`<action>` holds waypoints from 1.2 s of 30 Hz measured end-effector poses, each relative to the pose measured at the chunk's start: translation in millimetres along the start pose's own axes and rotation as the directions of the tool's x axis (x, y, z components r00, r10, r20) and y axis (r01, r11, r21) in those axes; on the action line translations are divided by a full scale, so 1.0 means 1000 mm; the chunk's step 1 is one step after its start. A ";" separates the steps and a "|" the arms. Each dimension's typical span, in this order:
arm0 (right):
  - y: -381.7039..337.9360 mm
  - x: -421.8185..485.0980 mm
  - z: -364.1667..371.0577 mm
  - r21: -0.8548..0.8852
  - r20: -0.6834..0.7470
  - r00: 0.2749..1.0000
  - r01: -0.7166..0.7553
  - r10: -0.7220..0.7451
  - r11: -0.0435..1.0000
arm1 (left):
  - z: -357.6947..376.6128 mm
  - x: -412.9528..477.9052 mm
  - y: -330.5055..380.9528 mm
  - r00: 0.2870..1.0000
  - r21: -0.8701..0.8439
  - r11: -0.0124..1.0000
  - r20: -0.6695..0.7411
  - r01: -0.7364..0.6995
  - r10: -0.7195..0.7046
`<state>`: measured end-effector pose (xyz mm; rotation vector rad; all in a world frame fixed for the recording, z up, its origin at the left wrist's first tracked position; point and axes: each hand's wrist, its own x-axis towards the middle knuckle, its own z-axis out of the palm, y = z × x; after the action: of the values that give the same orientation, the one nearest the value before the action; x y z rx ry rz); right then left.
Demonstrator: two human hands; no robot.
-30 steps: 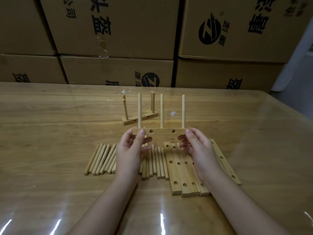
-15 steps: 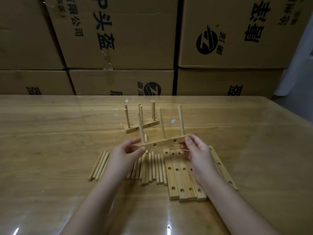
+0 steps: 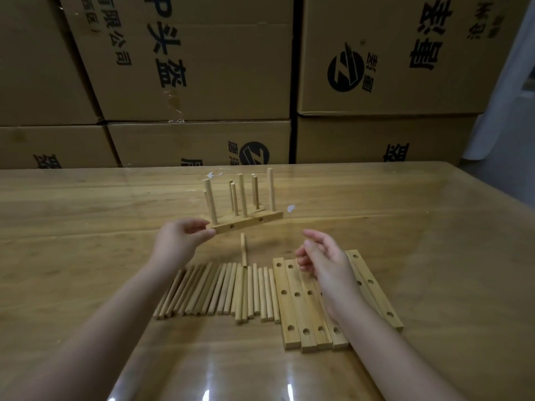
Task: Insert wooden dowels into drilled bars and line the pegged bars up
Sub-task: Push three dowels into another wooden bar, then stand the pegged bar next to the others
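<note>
Pinched between thumb and fingertips, the left end of a pegged bar (image 3: pixel 246 224) is held by the left hand (image 3: pixel 179 241), clear of the table (image 3: pixel 86 215) beyond the loose stock, its right end tilted a little higher. Three dowels (image 3: pixel 242 195) stand upright in its top face, and two empty holes show on the side facing the camera. The right hand (image 3: pixel 324 261) holds nothing: its fingers are loosely curled and spread, palm turned to the left, and it hovers over the far ends of the drilled bars (image 3: pixel 292 305), which lie side by side flat on the table. Left of those bars is a row of loose dowels (image 3: pixel 220 287), packed close together, and a lone dowel (image 3: pixel 243 250) lies just beyond the row, pointing away. A second pegged bar (image 3: pixel 255 193) stands on the table right behind the held one, partly hidden by it. Stacked cardboard boxes (image 3: pixel 202 68) fill the background; the upper middle one carries large black characters 头盔 with smaller 有限公司 beside them. A round black logo (image 3: pixel 346 70) with a slanted Z-like mark is printed on the upper right box, and the same mark appears on the box below the middle one; the other characters are turned or cut off and cannot be read. Both forearms are bare and reach forward from the bottom edge.
</note>
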<state>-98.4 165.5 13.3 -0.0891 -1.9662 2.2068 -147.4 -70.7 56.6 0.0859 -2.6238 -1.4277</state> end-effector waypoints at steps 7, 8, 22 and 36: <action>-0.001 -0.001 -0.001 -0.039 0.014 1.000 -0.007 0.008 0.999 | 0.021 0.035 -0.022 0.992 0.062 0.993 -0.078 0.099 -0.095; -0.002 -0.001 -0.001 -0.029 0.023 1.000 -0.005 0.006 1.000 | 0.023 0.039 -0.026 0.991 0.072 0.991 -0.077 0.116 -0.111; -0.003 -0.002 0.000 -0.007 0.076 0.997 0.000 0.001 1.000 | 0.044 0.074 -0.044 0.974 0.230 0.955 -0.171 0.189 -0.152; -0.002 -0.004 0.000 -0.020 0.074 0.997 0.001 0.001 1.000 | 0.054 0.086 -0.037 0.981 0.622 0.759 -0.114 0.194 -0.157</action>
<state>-94.7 164.9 15.5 -0.0099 -2.0270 2.2212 -241.5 -56.1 6.0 0.4511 -2.9847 -0.4897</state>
